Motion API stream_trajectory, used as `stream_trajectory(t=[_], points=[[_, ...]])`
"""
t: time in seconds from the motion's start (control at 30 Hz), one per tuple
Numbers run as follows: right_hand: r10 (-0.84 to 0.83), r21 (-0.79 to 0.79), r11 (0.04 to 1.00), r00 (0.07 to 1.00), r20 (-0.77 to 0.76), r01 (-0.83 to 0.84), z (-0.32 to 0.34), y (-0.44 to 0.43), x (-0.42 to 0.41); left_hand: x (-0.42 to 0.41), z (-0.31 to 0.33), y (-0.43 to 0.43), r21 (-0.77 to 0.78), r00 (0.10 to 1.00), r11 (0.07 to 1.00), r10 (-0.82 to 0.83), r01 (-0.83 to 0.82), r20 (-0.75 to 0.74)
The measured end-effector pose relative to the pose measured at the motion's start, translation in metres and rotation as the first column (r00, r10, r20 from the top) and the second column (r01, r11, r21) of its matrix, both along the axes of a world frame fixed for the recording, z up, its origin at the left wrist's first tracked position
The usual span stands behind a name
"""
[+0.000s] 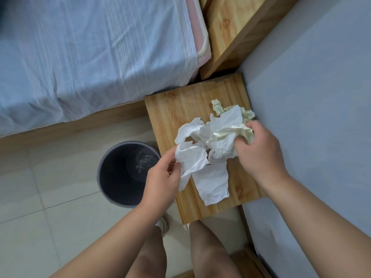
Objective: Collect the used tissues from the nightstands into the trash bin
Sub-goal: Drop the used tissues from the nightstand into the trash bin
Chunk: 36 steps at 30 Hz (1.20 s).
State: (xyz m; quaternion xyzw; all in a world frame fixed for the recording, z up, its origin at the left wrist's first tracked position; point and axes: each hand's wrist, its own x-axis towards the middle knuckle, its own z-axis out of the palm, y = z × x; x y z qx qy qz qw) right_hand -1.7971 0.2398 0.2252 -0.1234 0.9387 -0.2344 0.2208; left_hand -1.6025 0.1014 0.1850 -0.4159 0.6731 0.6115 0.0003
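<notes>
- My left grip (162, 177) pinches one edge of the tissues (210, 141), and my right grip (259, 149) clutches the other, over the surface (172, 105).
- The gathering looks half done; nothing has been dropped into the trash bin (112, 177) beside it yet.

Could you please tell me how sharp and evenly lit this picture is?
Head view: soft, even light; tissues, left hand and right hand sharp; bed smeared top left; wide lens bows the bed's edge; trash bin dark inside.

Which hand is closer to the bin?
Left. The left hand is beside the trash bin; the right hand is farther off, across the nightstand. Both hold tissues.
</notes>
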Motion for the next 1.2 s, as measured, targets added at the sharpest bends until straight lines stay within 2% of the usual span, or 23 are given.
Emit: stream_trajectory(t=[0.17,0.37,0.57,0.73,0.83,1.03,1.2], points=[[-0.055,-0.051,0.997,0.990,0.130,0.062,0.018,-0.005,0.026,0.019,0.027,-0.005,0.077,0.994,0.993,0.096,-0.092,-0.044],[0.015,-0.103,0.994,0.954,0.300,0.017,0.017,-0.038,0.083,0.095,0.016,-0.037,0.147,0.942,0.932,0.315,-0.330,0.114],[0.000,-0.031,0.999,0.848,0.530,0.020,-0.033,-0.090,0.155,0.172,-0.027,-0.069,0.175,0.840,0.840,0.452,-0.514,0.298],[-0.077,0.036,0.997,0.799,0.597,0.070,-0.086,-0.123,0.197,0.197,-0.071,-0.082,0.222,0.754,0.742,0.525,-0.633,0.394],[-0.087,0.033,0.996,0.778,0.623,0.085,-0.111,-0.133,0.211,0.200,-0.089,-0.086,0.240,0.723,0.699,0.554,-0.673,0.412],[-0.078,0.059,0.997,0.767,0.637,0.052,-0.132,-0.133,0.216,0.202,-0.111,-0.082,0.323,0.729,0.661,0.539,-0.677,0.423],[-0.008,-0.001,1.000,0.772,0.636,0.012,-0.113,-0.117,0.208,0.195,-0.099,-0.068,0.276,0.773,0.754,0.446,-0.596,0.451]])
